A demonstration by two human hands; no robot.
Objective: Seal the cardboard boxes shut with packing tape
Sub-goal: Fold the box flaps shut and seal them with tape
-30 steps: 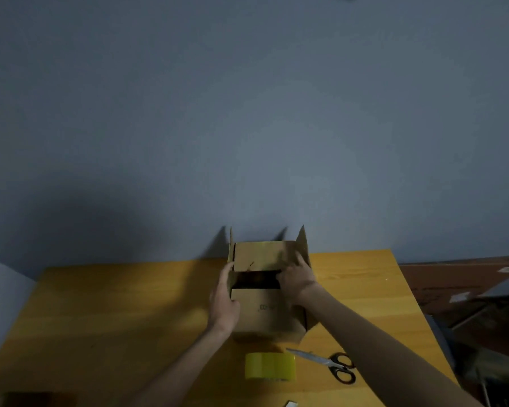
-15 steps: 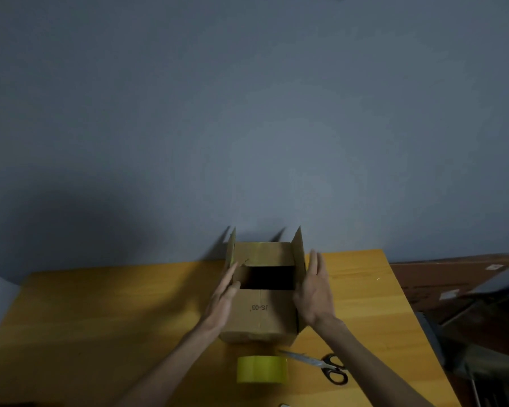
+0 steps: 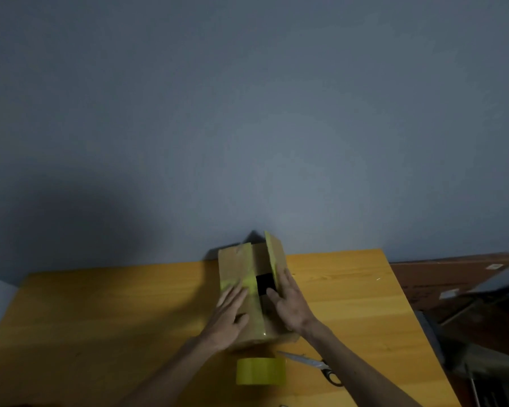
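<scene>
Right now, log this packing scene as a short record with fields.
box: on the table, top partly open
left flap: folded down, left hand flat on it
right flap: raised, right hand along its outer side
tape roll: on the table, nearer than the box, untouched
scissors: right of the tape roll
top seam: not closed

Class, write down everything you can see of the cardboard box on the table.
The cardboard box is plain brown with yellowish tape remnants on its flaps. It stands on the yellow table near the wall. Its left flap lies flat under the left hand; the right flap stands tilted up, with the right hand against it. A dark gap shows between them.
</scene>
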